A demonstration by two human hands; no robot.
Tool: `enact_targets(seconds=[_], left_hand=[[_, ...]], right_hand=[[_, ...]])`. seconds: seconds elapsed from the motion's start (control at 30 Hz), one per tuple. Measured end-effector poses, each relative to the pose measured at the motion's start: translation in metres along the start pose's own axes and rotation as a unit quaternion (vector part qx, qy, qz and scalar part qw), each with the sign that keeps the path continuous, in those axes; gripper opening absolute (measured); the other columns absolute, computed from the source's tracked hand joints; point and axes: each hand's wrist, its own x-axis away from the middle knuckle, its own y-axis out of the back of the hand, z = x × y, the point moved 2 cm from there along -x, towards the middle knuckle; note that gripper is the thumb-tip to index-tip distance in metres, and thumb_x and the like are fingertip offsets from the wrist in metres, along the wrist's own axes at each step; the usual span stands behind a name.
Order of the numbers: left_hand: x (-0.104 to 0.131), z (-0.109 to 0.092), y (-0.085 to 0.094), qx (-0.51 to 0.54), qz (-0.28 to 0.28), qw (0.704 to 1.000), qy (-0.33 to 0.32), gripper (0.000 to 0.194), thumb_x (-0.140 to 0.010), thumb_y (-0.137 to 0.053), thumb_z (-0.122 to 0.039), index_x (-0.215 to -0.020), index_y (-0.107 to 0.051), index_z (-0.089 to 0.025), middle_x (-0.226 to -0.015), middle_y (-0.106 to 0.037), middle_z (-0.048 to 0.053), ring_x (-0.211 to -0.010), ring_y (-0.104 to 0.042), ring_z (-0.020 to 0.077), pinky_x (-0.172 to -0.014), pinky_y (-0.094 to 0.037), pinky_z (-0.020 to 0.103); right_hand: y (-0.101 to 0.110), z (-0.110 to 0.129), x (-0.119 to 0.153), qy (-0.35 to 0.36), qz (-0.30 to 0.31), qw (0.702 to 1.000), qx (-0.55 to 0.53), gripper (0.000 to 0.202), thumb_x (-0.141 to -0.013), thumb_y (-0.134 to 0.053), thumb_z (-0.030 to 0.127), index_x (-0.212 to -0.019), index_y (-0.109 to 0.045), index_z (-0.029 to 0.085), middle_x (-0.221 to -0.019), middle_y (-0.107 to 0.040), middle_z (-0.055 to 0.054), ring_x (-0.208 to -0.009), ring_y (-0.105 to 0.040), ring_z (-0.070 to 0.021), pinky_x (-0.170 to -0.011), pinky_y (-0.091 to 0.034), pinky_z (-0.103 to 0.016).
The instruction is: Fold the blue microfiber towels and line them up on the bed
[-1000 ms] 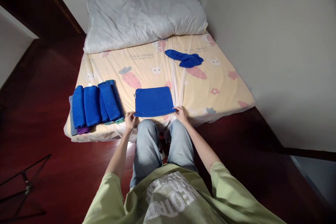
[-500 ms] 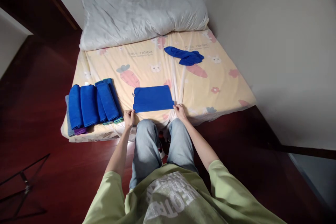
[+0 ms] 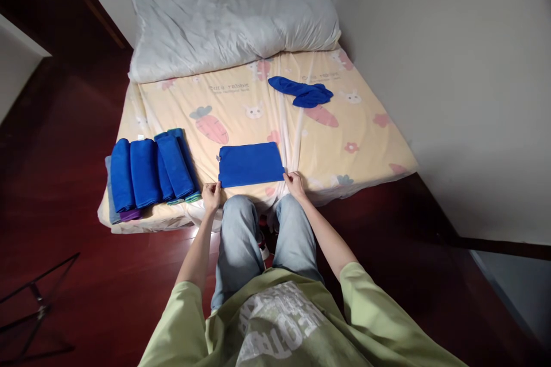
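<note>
A blue cloth [image 3: 251, 164], folded into a flat rectangle, lies near the front edge of the bed. Its near left corner is pinched in my left hand [image 3: 212, 196], and its near right corner in my right hand [image 3: 294, 185]. To the left, several rolled or folded blue cloths [image 3: 144, 173] lie side by side, with grey, purple and green pieces showing under them. Farther back on the bed a crumpled blue cloth [image 3: 301, 92] lies loose.
The bed [image 3: 370, 149] has a yellow sheet with rabbits and carrots. A large white pillow or quilt [image 3: 232, 11] covers its far end. A black metal stand [image 3: 41, 298] is on the dark red floor at the lower left. A wall rises on the right.
Both hands still hold the cloth's near corners. The cloth's far edge has come slightly nearer to me; otherwise the view has only shifted a little.
</note>
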Motion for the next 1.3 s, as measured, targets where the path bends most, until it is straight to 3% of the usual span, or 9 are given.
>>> enact_targets(seconds=[0.13, 0.43, 0.57, 0.63, 0.73, 0.87, 0.97, 1.13, 1.3], left_hand=[[0.001, 0.001, 0.001, 0.012, -0.013, 1.000, -0.004, 0.030, -0.094, -0.059, -0.046, -0.079, -0.068, -0.021, -0.085, -0.064, 0.008, -0.084, -0.061, 0.0230, -0.082, -0.051, 0.036], [0.000, -0.002, -0.004, -0.011, -0.002, 1.000, 0.018, 0.028, -0.093, -0.060, -0.047, -0.084, -0.068, -0.021, -0.088, -0.064, 0.009, -0.087, -0.062, 0.0256, -0.088, -0.053, 0.042], [0.007, -0.011, -0.001, -0.044, -0.051, 0.997, -0.024, 0.021, -0.092, -0.061, -0.041, -0.099, -0.064, -0.021, -0.112, -0.063, 0.014, -0.108, -0.061, 0.0300, -0.102, -0.051, 0.048], [0.011, -0.016, 0.000, -0.059, -0.016, 0.993, -0.101, 0.023, -0.093, -0.059, -0.035, -0.112, -0.064, -0.022, -0.132, -0.059, 0.016, -0.128, -0.056, 0.0310, -0.114, -0.045, 0.050], [0.011, -0.020, -0.001, -0.073, 0.113, 0.970, -0.202, 0.039, -0.091, -0.058, -0.025, -0.130, -0.062, -0.022, -0.152, -0.053, 0.014, -0.146, -0.045, 0.0305, -0.125, -0.036, 0.052], [-0.001, -0.020, -0.006, -0.104, 0.192, 0.950, -0.223, 0.063, -0.083, -0.057, -0.015, -0.145, -0.057, -0.019, -0.162, -0.046, 0.013, -0.157, -0.031, 0.0319, -0.130, -0.027, 0.056], [-0.008, -0.019, -0.014, -0.121, 0.203, 0.949, -0.207, 0.070, -0.080, -0.053, -0.011, -0.149, -0.055, -0.018, -0.162, -0.046, 0.013, -0.158, -0.030, 0.0311, -0.130, -0.024, 0.057], [-0.013, -0.024, -0.023, -0.130, 0.174, 0.959, -0.182, 0.067, -0.085, -0.045, -0.008, -0.150, -0.056, -0.017, -0.158, -0.051, 0.012, -0.156, -0.035, 0.0283, -0.130, -0.023, 0.056], [-0.011, -0.023, -0.007, -0.142, 0.183, 0.950, -0.207, 0.066, -0.082, -0.046, -0.006, -0.146, -0.060, -0.016, -0.155, -0.055, 0.013, -0.155, -0.037, 0.0300, -0.131, -0.022, 0.057]], right_hand=[[0.002, 0.002, 0.002, 0.017, 0.001, 1.000, 0.011, 0.041, -0.099, -0.055, 0.046, -0.065, -0.044, 0.025, -0.072, -0.054, -0.003, -0.072, -0.054, -0.0200, -0.073, -0.048, -0.032], [0.002, 0.003, 0.002, 0.026, 0.004, 0.998, 0.054, 0.032, -0.100, -0.057, 0.040, -0.073, -0.057, 0.023, -0.081, -0.063, -0.008, -0.078, -0.062, -0.0230, -0.080, -0.055, -0.036], [0.005, 0.017, 0.011, 0.070, -0.017, 0.995, 0.074, 0.027, -0.103, -0.052, 0.038, -0.103, -0.071, 0.019, -0.108, -0.069, -0.015, -0.101, -0.067, -0.0280, -0.096, -0.056, -0.043], [0.005, 0.027, 0.020, 0.137, 0.015, 0.986, 0.094, 0.031, -0.104, -0.049, 0.033, -0.124, -0.070, 0.019, -0.127, -0.068, -0.016, -0.120, -0.063, -0.0291, -0.109, -0.051, -0.046], [0.000, 0.039, 0.029, 0.216, 0.101, 0.964, 0.116, 0.042, -0.102, -0.047, 0.021, -0.140, -0.064, 0.020, -0.147, -0.062, -0.011, -0.139, -0.054, -0.0276, -0.120, -0.043, -0.048], [-0.004, 0.039, 0.025, 0.182, 0.115, 0.966, 0.141, 0.058, -0.095, -0.047, 0.011, -0.152, -0.056, 0.019, -0.160, -0.050, -0.010, -0.151, -0.042, -0.0285, -0.125, -0.037, -0.053], [-0.007, 0.035, 0.017, 0.159, 0.111, 0.972, 0.134, 0.060, -0.094, -0.048, 0.008, -0.153, -0.056, 0.019, -0.161, -0.049, -0.010, -0.153, -0.041, -0.0284, -0.127, -0.034, -0.054], [-0.011, 0.030, 0.004, 0.148, 0.113, 0.974, 0.127, 0.061, -0.092, -0.045, 0.004, -0.150, -0.060, 0.020, -0.156, -0.055, -0.008, -0.151, -0.044, -0.0267, -0.127, -0.035, -0.054], [0.000, 0.026, 0.009, 0.154, 0.109, 0.977, 0.096, 0.055, -0.094, -0.043, 0.006, -0.142, -0.067, 0.020, -0.148, -0.063, -0.008, -0.146, -0.049, -0.0266, -0.125, -0.039, -0.052]])
